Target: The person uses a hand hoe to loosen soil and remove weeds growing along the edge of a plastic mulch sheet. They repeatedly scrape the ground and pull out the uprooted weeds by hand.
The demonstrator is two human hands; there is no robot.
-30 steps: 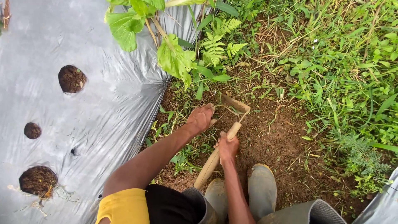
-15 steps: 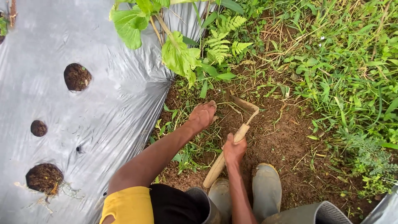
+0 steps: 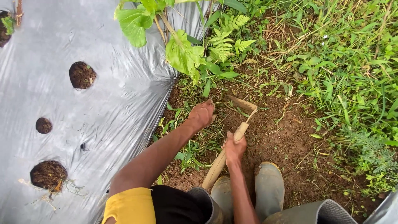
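Both hands work the weedy strip: right hand [image 3: 234, 148] clenched round the hoe [image 3: 232, 141], blade in soil, left hand [image 3: 202, 114] gripping weeds [image 3: 195, 145] beside bare ground, many weeds left along the plastic sheet [image 3: 83, 108].

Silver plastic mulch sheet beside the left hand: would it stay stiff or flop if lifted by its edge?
The silver plastic mulch sheet would probably flop: it looks thin, and it wrinkles and drapes over the bed. It likely weighs little. The soil-filled planting holes and an edge that seems tucked into the soil suggest it would resist a pull.
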